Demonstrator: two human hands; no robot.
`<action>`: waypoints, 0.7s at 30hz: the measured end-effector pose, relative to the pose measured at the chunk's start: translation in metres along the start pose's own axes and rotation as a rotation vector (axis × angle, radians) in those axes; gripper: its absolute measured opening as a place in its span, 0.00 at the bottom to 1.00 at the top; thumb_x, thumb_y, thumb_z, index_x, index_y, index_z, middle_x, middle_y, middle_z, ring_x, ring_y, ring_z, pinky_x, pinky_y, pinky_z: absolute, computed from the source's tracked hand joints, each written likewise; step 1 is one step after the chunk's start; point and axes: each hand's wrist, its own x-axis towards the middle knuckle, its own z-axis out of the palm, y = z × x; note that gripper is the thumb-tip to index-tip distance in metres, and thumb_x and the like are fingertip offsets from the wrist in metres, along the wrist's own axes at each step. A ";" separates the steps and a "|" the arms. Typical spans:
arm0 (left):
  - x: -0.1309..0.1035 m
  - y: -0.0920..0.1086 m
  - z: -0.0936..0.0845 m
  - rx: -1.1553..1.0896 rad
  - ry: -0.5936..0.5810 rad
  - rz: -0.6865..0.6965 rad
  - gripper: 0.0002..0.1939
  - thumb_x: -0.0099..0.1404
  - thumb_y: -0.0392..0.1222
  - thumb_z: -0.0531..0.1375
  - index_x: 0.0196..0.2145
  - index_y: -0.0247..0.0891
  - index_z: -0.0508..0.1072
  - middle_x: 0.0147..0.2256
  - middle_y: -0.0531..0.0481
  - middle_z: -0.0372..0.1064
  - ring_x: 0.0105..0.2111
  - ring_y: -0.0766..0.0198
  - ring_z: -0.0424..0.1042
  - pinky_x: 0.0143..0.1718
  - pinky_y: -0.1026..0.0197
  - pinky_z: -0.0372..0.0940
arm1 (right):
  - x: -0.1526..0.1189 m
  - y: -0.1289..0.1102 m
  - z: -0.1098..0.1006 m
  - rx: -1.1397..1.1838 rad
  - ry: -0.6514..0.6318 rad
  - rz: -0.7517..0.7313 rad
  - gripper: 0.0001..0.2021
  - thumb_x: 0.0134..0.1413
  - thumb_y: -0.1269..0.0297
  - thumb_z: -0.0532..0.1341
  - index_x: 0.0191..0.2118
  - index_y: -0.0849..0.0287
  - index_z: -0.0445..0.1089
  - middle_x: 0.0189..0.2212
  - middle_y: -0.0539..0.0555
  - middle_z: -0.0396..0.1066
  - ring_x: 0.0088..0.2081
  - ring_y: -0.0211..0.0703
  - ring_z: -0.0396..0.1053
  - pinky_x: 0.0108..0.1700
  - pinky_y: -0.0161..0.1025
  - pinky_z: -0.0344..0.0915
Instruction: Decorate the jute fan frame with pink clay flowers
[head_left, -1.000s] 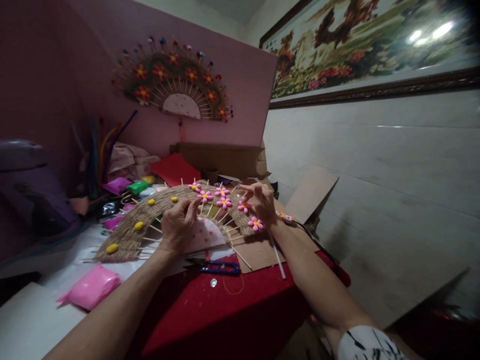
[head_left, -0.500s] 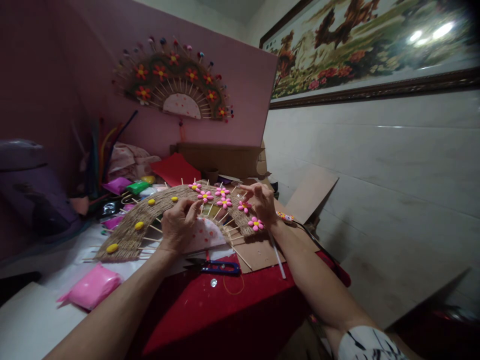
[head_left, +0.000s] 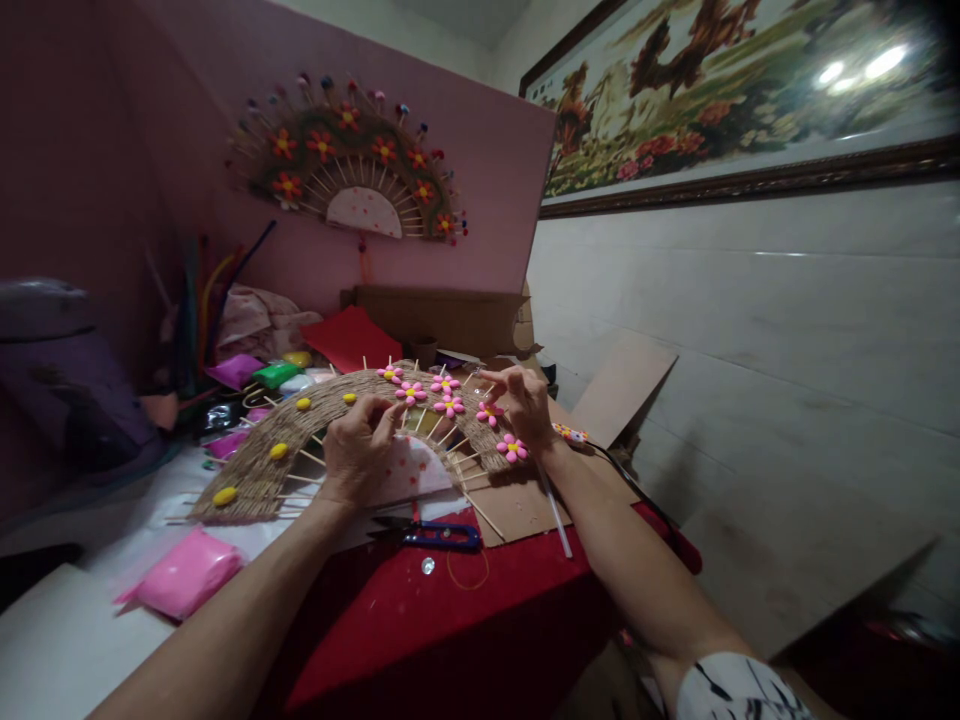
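A half-round fan (head_left: 247, 475) of twine woven over thin wooden sticks lies on the table. Yellow clay ovals dot its left part; pink clay flowers (head_left: 449, 405) with yellow centres sit on its middle and right. My left hand (head_left: 360, 450) is closed over the fan's inner edge, thumb and forefinger pinched beside a pink flower (head_left: 410, 392). Whatever those fingertips hold is too small to make out. Over the right part, my right hand (head_left: 523, 405) has its forefinger stretched leftward above the flowers, with the other fingers bent. I see nothing held in it.
Blue thread snips (head_left: 442, 535) lie on the red cloth (head_left: 420, 640) in front of the fan. A pink clay packet (head_left: 184, 575) is at left, with more coloured packets (head_left: 236, 371) behind. A glue gun's cord runs right of my right hand. A finished fan (head_left: 364, 212) hangs behind.
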 end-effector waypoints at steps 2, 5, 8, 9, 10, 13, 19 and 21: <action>0.000 -0.001 0.000 0.001 0.005 0.001 0.13 0.60 0.52 0.58 0.29 0.41 0.74 0.23 0.52 0.72 0.24 0.65 0.69 0.28 0.64 0.57 | 0.000 0.000 0.000 -0.002 0.005 0.002 0.32 0.64 0.45 0.38 0.41 0.56 0.76 0.21 0.52 0.74 0.34 0.44 0.70 0.44 0.46 0.58; 0.000 -0.001 0.001 -0.008 0.010 0.002 0.13 0.59 0.52 0.59 0.30 0.41 0.74 0.23 0.52 0.72 0.25 0.64 0.69 0.28 0.64 0.58 | 0.000 0.000 0.000 -0.002 0.007 0.004 0.32 0.64 0.45 0.38 0.42 0.56 0.76 0.21 0.52 0.74 0.33 0.44 0.70 0.44 0.46 0.58; 0.000 -0.001 0.001 -0.018 0.004 0.006 0.12 0.60 0.51 0.58 0.31 0.40 0.74 0.24 0.52 0.72 0.25 0.64 0.70 0.28 0.64 0.58 | 0.000 0.000 0.000 -0.016 -0.001 0.005 0.32 0.64 0.45 0.37 0.42 0.55 0.76 0.22 0.52 0.74 0.34 0.44 0.70 0.44 0.45 0.58; 0.000 0.000 0.001 -0.015 0.006 0.010 0.12 0.60 0.50 0.58 0.31 0.40 0.75 0.24 0.52 0.72 0.25 0.64 0.70 0.29 0.64 0.58 | 0.000 0.000 0.000 -0.021 -0.004 0.007 0.32 0.64 0.45 0.37 0.42 0.55 0.76 0.23 0.52 0.74 0.34 0.44 0.70 0.44 0.45 0.58; 0.000 0.000 0.000 -0.010 0.008 0.016 0.12 0.60 0.49 0.58 0.32 0.40 0.75 0.24 0.52 0.73 0.25 0.64 0.70 0.29 0.64 0.58 | 0.000 0.000 -0.001 -0.023 -0.006 0.009 0.32 0.64 0.45 0.37 0.43 0.55 0.76 0.23 0.52 0.74 0.34 0.44 0.70 0.44 0.45 0.58; 0.000 0.000 0.000 0.008 0.011 0.027 0.11 0.61 0.48 0.57 0.32 0.40 0.75 0.24 0.52 0.73 0.26 0.64 0.70 0.29 0.64 0.57 | 0.000 -0.002 -0.001 -0.011 0.009 0.006 0.32 0.64 0.45 0.37 0.43 0.55 0.76 0.25 0.52 0.74 0.35 0.43 0.70 0.44 0.45 0.59; 0.001 -0.004 0.002 0.010 0.008 0.027 0.11 0.61 0.48 0.57 0.34 0.40 0.75 0.26 0.51 0.74 0.27 0.63 0.72 0.30 0.64 0.59 | 0.003 -0.007 -0.001 0.094 -0.059 -0.058 0.33 0.62 0.42 0.38 0.47 0.55 0.74 0.31 0.52 0.76 0.42 0.45 0.67 0.49 0.47 0.58; 0.000 -0.006 0.003 0.005 0.016 0.030 0.11 0.61 0.47 0.57 0.36 0.41 0.75 0.28 0.51 0.75 0.29 0.62 0.73 0.31 0.64 0.60 | 0.003 -0.009 0.000 0.127 -0.119 -0.066 0.36 0.59 0.38 0.37 0.49 0.56 0.73 0.33 0.53 0.77 0.43 0.46 0.65 0.50 0.48 0.57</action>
